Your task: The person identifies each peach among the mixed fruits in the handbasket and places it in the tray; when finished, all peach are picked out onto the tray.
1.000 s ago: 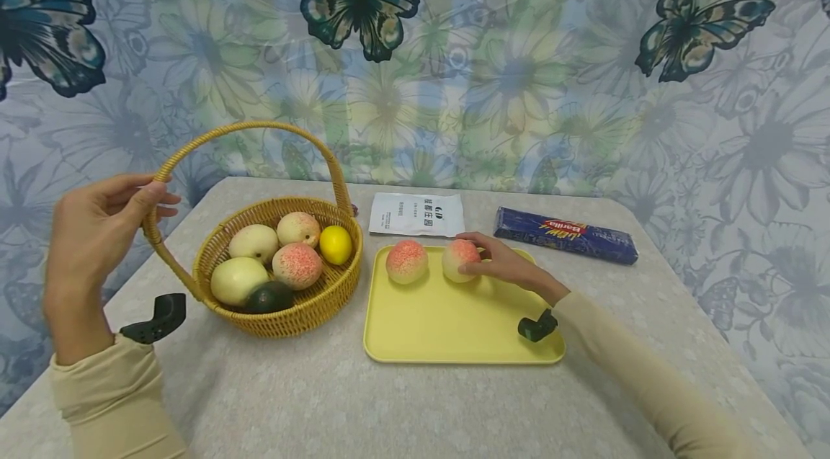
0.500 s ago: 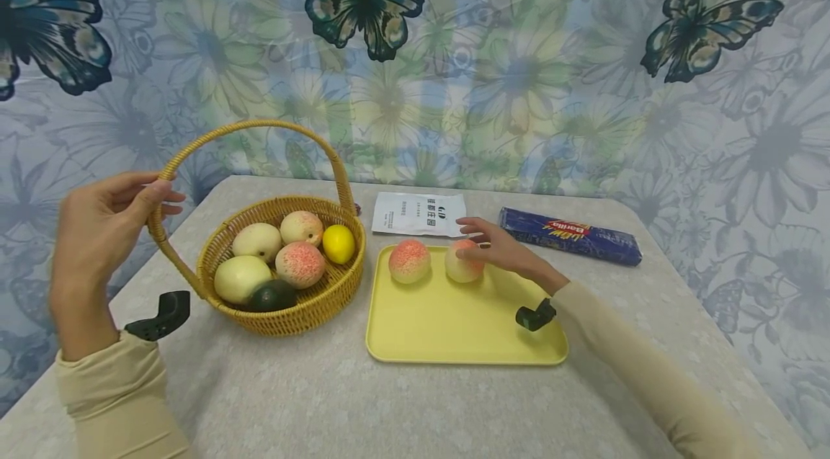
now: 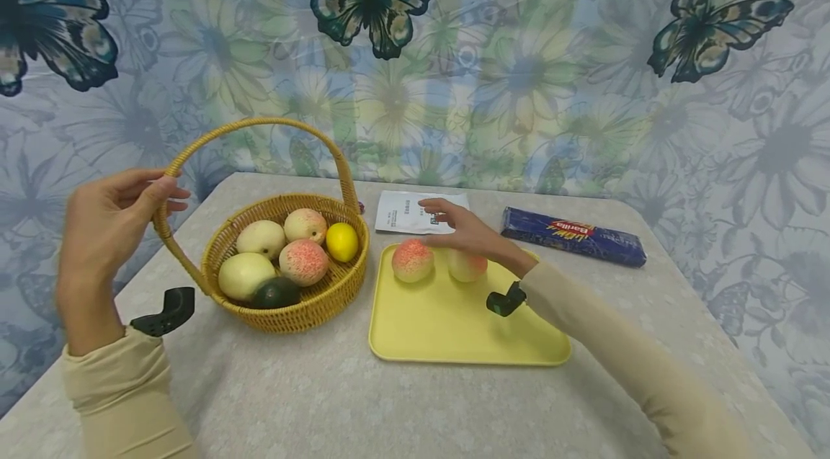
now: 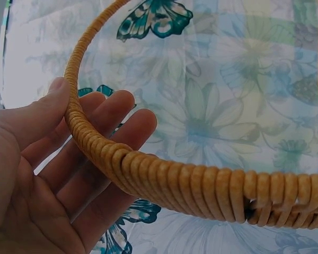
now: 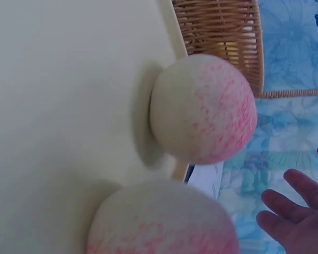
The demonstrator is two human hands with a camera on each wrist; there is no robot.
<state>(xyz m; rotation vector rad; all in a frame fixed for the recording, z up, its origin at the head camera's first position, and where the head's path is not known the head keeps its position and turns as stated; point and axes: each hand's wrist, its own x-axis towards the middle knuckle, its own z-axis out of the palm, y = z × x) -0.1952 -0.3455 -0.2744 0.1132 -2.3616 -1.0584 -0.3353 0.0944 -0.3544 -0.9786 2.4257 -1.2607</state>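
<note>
My left hand (image 3: 106, 228) pinches the left side of the wicker basket's handle (image 3: 259, 122) between thumb and fingers; the left wrist view shows the woven handle (image 4: 185, 182) crossing those fingers. The basket (image 3: 292, 320) stands upright on the table. Two pink-speckled peaches, a left one (image 3: 412, 261) and a right one (image 3: 468, 269), sit along the back of a yellow tray (image 3: 447, 333). Over them hovers my right hand (image 3: 472, 232), fingers spread and holding nothing. In the right wrist view its fingers (image 5: 289, 203) are apart from the nearer peach (image 5: 204, 108).
Inside the basket lie pale round fruits (image 3: 246, 276), peaches (image 3: 303, 262), a lemon (image 3: 341, 242) and a dark green fruit (image 3: 275, 293). Behind the tray are a white packet (image 3: 395, 210) and a blue Barilla box (image 3: 573, 236). A butterfly-print cloth (image 3: 415, 84) hangs behind the table.
My right hand has let go of the right peach, lifted off it and moved left toward the other peach. The left hand keeps its hold on the basket handle.
</note>
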